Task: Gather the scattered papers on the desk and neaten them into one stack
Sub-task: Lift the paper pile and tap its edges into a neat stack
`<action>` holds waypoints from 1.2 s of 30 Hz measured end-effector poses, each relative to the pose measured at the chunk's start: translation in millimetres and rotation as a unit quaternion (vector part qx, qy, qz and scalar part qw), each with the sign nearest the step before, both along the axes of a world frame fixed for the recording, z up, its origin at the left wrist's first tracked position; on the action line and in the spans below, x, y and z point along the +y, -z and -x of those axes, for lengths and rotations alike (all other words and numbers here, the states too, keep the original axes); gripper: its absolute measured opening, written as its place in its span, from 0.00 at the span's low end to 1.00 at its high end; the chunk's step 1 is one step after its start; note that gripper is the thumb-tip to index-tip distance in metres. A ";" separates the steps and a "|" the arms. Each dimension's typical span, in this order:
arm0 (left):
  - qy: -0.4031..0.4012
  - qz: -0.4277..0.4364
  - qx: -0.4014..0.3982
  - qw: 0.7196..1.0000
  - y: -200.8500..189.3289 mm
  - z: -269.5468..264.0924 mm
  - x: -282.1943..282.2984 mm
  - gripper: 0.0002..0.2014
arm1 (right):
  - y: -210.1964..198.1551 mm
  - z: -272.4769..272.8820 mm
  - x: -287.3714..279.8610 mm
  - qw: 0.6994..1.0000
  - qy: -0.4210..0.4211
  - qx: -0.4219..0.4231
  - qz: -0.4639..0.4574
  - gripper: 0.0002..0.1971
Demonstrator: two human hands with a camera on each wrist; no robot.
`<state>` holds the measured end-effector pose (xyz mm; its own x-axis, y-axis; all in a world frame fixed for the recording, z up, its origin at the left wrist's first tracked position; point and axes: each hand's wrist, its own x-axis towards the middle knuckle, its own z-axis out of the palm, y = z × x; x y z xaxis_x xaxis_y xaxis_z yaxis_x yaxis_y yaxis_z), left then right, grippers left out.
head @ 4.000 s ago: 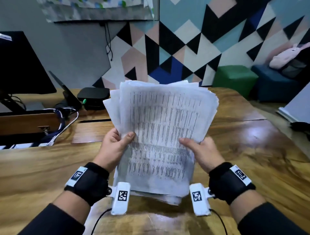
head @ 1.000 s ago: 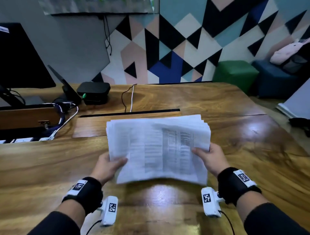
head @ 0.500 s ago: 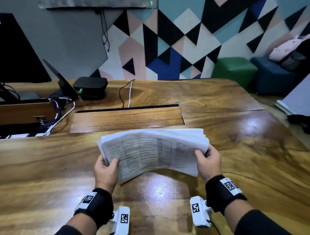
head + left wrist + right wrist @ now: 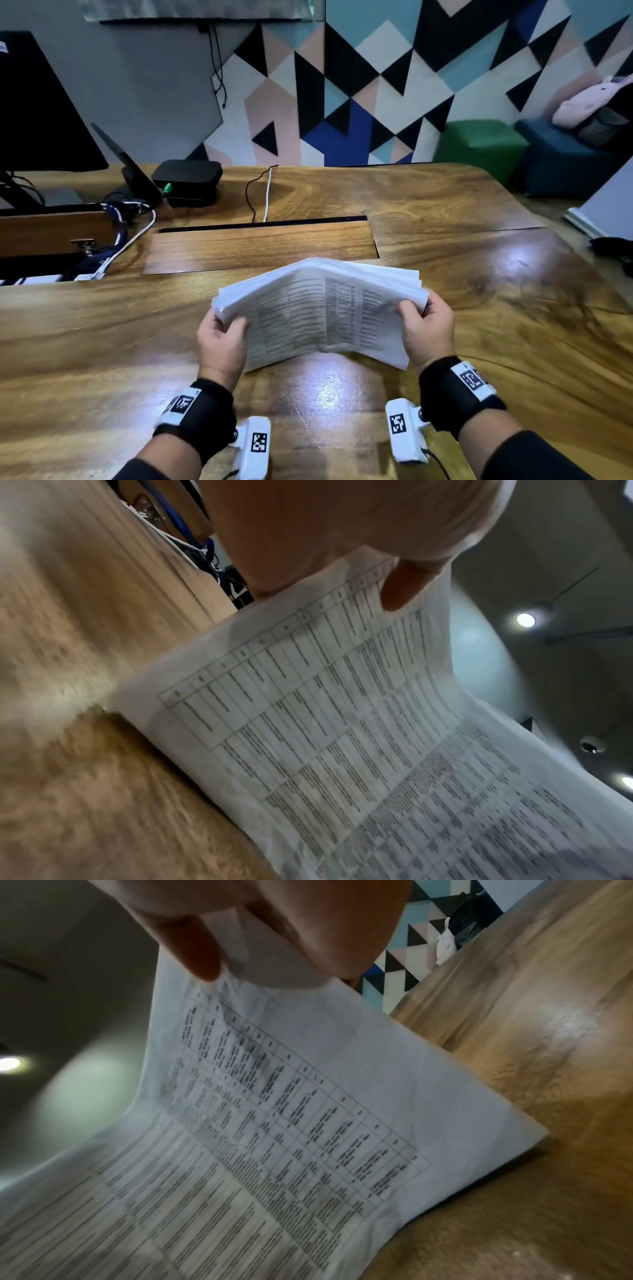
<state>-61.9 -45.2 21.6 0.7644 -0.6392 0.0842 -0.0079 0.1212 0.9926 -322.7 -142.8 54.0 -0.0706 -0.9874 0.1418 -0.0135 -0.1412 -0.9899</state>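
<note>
Papers (image 4: 318, 315) are gathered into one thick bundle, standing on its lower long edge on the wooden desk (image 4: 102, 342) and bowed upward. Left hand (image 4: 221, 342) pinches the left edge, thumb in front. Right hand (image 4: 426, 329) pinches the right edge. Gathering looks done; edges remain slightly fanned, so squaring and laying flat remain.

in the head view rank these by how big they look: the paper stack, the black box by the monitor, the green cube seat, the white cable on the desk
1. paper stack, though it is nearest the camera
2. green cube seat
3. black box, smaller than the seat; the seat is farther off
4. white cable, a thin line
</note>
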 end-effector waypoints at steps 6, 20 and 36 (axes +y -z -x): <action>0.004 -0.026 0.006 1.000 4.5 -11.4 5.5 0.17 | -4.0 13.5 -2.8 0.999 0.000 0.016 0.049 0.12; 0.049 -0.059 0.019 0.997 8.6 -14.0 11.5 0.17 | -116.9 -19.5 -5.4 0.719 -0.244 0.630 0.165 0.27; 0.058 -0.076 0.017 0.995 7.7 -20.1 13.2 0.16 | -81.3 -40.2 0.3 0.653 -0.257 0.691 0.172 0.18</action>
<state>-41.8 -32.0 14.0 0.6848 -0.7274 -0.0451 0.0306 -0.0331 0.9990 -282.4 -142.5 135.2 0.6888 -0.7225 -0.0604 -0.7234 -0.6904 0.0087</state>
